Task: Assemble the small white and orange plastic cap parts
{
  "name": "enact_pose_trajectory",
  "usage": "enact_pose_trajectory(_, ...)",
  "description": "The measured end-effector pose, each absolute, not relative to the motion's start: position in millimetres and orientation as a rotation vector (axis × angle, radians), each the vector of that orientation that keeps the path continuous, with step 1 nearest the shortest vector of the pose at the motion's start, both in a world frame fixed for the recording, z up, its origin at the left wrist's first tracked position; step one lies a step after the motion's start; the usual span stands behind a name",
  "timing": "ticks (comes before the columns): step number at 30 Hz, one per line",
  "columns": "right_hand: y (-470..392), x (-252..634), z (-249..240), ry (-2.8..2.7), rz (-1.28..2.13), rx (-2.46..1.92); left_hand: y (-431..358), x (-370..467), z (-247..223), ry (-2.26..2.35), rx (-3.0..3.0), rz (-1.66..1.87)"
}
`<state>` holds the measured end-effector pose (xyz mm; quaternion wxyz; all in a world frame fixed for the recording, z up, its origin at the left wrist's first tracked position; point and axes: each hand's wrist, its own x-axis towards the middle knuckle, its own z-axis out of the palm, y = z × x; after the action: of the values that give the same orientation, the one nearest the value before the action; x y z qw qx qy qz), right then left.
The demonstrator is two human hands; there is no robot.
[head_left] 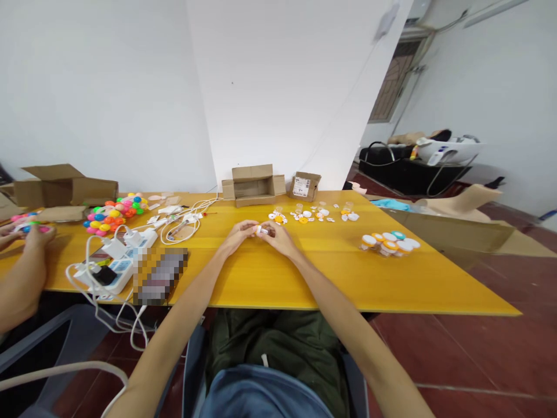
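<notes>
Over the middle of the table, my left hand (pixel 243 230) and my right hand (pixel 277 237) meet with fingers closed around a small white piece with dark marks (pixel 262 230). It may be a lid or a label; it is too small to tell. Past my right hand lie loose white and orange lid parts (pixel 303 219), some with dark marks. Among them stand a few small clear cups (pixel 322 205). To the right sits a cluster of clear jars with orange, white and green lids (pixel 389 245).
Open cardboard boxes (pixel 253 188) stand along the wall. On the left are a power strip (pixel 126 264) with plugs and cables, a blurred-out phone-like device (pixel 161 276) and colourful balls (pixel 114 216). Another person's hands (pixel 37 238) work with similar balls at far left.
</notes>
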<state>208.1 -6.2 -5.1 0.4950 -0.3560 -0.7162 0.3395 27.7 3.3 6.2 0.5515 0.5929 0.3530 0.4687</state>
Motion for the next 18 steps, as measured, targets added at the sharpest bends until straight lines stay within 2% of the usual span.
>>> enact_pose_trajectory(7,-10.7,207.2,-4.2,-1.782,0.7,-0.875,2.5,29.4,5.0,0.931,1.528,1.083)
enact_pose_trajectory(18,-12.8,206.7,0.3,-1.75,0.72,-0.884,-3.1,30.5,13.8,0.882,1.485,1.115)
